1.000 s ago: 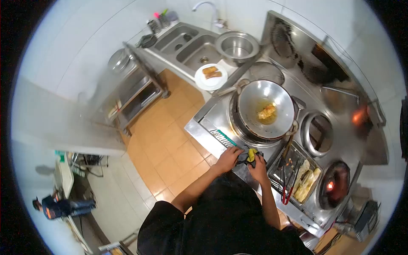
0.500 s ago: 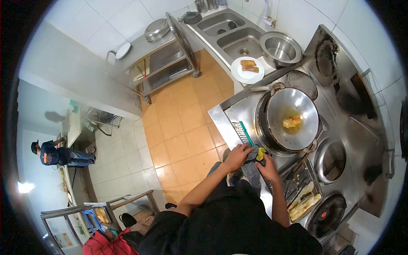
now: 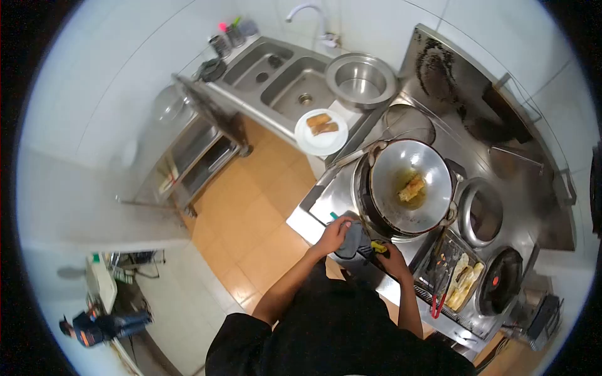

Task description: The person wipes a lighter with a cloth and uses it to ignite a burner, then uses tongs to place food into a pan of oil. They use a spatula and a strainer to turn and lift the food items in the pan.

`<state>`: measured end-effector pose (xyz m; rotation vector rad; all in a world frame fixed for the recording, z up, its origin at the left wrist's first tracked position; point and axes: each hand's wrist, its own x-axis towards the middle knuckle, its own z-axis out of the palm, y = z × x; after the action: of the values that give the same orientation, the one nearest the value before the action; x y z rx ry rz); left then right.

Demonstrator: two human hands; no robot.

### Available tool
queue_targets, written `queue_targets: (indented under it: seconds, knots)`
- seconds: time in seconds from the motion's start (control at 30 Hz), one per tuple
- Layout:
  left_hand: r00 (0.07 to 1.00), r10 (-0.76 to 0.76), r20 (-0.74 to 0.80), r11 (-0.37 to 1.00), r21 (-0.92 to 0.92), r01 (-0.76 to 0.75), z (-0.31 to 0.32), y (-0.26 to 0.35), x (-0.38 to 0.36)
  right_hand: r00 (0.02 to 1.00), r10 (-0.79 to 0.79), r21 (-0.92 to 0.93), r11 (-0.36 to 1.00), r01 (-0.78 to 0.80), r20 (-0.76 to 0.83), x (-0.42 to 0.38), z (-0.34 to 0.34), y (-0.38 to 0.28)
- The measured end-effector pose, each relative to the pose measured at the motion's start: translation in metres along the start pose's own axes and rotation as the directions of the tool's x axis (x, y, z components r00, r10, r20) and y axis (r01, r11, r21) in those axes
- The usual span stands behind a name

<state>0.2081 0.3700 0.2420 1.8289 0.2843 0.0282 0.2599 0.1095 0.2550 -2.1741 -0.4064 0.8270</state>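
Note:
My left hand (image 3: pixel 334 235) is closed on a grey cloth (image 3: pixel 353 242) that hangs over the front edge of the stove. Just to its right, my right hand (image 3: pixel 394 262) curls round a small yellow-and-black item (image 3: pixel 379 247); its kind does not show clearly. A green stick-like end (image 3: pixel 334 215) pokes out beside my left fingers. Beyond both hands, a wok (image 3: pixel 433 164) sits on the burner, with a golden fried roll (image 3: pixel 411 188) in a little oil at its bottom.
Right of my hands lies a tray (image 3: pixel 419 274) with pale rolls (image 3: pixel 466 283) and red-handled tongs (image 3: pixel 435 307). A white plate (image 3: pixel 303 139) holds two fried rolls by the sink (image 3: pixel 274 100). A steel pot (image 3: pixel 370 67) and a strainer (image 3: pixel 414 122) stand behind. Another person (image 3: pixel 94 329) works far left.
The view has turned, shifting the stove leftward. My hands have moved slightly apart, and the grey cloth shows more spread out. The red-handled tongs on the tray now show.

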Motion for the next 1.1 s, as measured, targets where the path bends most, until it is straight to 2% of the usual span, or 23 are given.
queue_targets:
  seconds: [0.03,0.1,0.13,0.17,0.23,0.37,0.43,0.47,0.5,0.53,0.57,0.63,0.67,0.7,0.8,0.87,0.9,0.93,0.97,1.1]
  knots:
    - [0.999,0.011,0.031,1.000,-0.004,-0.011,-0.005,-0.008,0.014,0.999,0.019,0.006,1.000,-0.019,-0.026,0.002,0.003,0.001]
    - [0.994,-0.105,-0.023,0.982,-0.158,0.100,-0.017,-0.027,0.039,0.987,0.112,-0.071,0.990,-0.121,-0.118,0.000,0.015,0.005]
    - [0.974,-0.214,0.069,0.920,-0.320,0.225,-0.029,-0.025,0.051,0.978,0.098,-0.049,0.993,-0.108,-0.184,0.000,0.019,0.004]
    - [0.967,-0.251,0.032,0.885,-0.398,0.243,-0.035,-0.021,0.059,0.975,0.112,-0.037,0.992,-0.121,-0.192,-0.002,0.023,0.001]
    - [0.891,-0.419,0.173,0.640,-0.640,0.425,-0.052,0.006,0.067,0.956,0.223,0.027,0.975,-0.222,-0.188,-0.006,0.017,-0.019]
    - [0.839,-0.492,0.231,0.550,-0.665,0.506,-0.067,0.015,0.082,0.955,0.186,0.011,0.982,-0.189,-0.229,0.008,0.051,0.024]
    - [0.860,-0.458,0.227,0.488,-0.744,0.456,-0.063,-0.002,0.080,0.969,0.167,0.014,0.986,-0.167,-0.184,0.011,0.044,0.001]
    - [0.855,-0.467,0.226,0.479,-0.748,0.459,-0.059,-0.023,0.079,0.984,0.139,-0.034,0.989,-0.144,-0.114,0.014,0.038,-0.013]
    - [0.904,-0.397,0.158,0.655,-0.641,0.400,-0.054,-0.054,0.079,0.993,0.113,-0.077,0.990,-0.116,-0.044,0.016,0.034,-0.023]
    - [0.944,-0.311,0.111,0.803,-0.501,0.323,-0.056,-0.062,0.078,0.991,0.123,-0.135,0.982,-0.130,-0.053,0.014,0.035,-0.027]
    - [0.939,-0.321,0.122,0.800,-0.496,0.338,-0.054,-0.069,0.073,0.989,0.137,-0.127,0.982,-0.142,-0.050,0.012,0.035,-0.029]
    - [0.990,-0.112,-0.087,0.935,-0.345,0.075,-0.049,-0.059,0.071,0.990,0.137,-0.125,0.984,-0.131,0.043,0.010,0.021,-0.039]
    - [0.993,-0.040,-0.112,0.957,-0.289,0.006,-0.046,-0.064,0.072,0.996,0.085,-0.113,0.990,-0.086,-0.012,0.008,0.027,-0.021]
    - [0.990,-0.124,-0.074,0.945,-0.314,0.094,-0.049,-0.054,0.075,0.996,0.091,-0.118,0.989,-0.092,-0.010,0.003,0.025,-0.019]
    - [0.995,-0.099,-0.025,0.976,-0.200,0.092,-0.061,-0.032,0.090,0.993,0.116,0.068,0.991,-0.114,-0.031,0.000,0.020,-0.021]
    - [0.997,0.040,0.061,0.970,0.238,-0.053,-0.067,-0.018,0.099,0.993,0.115,0.075,0.991,-0.114,0.002,0.001,0.015,-0.028]
    - [0.998,0.036,0.058,0.969,0.243,-0.049,-0.068,-0.016,0.102,0.992,0.122,0.080,0.989,-0.124,0.034,0.001,0.014,-0.029]
    - [0.985,0.089,0.148,0.928,0.348,-0.136,-0.069,-0.014,0.105,0.992,0.120,0.082,0.989,-0.123,0.040,0.002,0.015,-0.029]
    - [0.961,0.131,0.245,0.868,0.440,-0.230,-0.069,-0.011,0.107,0.998,0.060,0.040,0.997,-0.061,0.019,0.003,0.015,-0.030]
    - [0.939,0.000,0.344,0.837,0.514,-0.188,-0.057,-0.016,0.103,0.997,-0.074,-0.104,0.992,0.070,-0.034,0.002,0.024,-0.028]
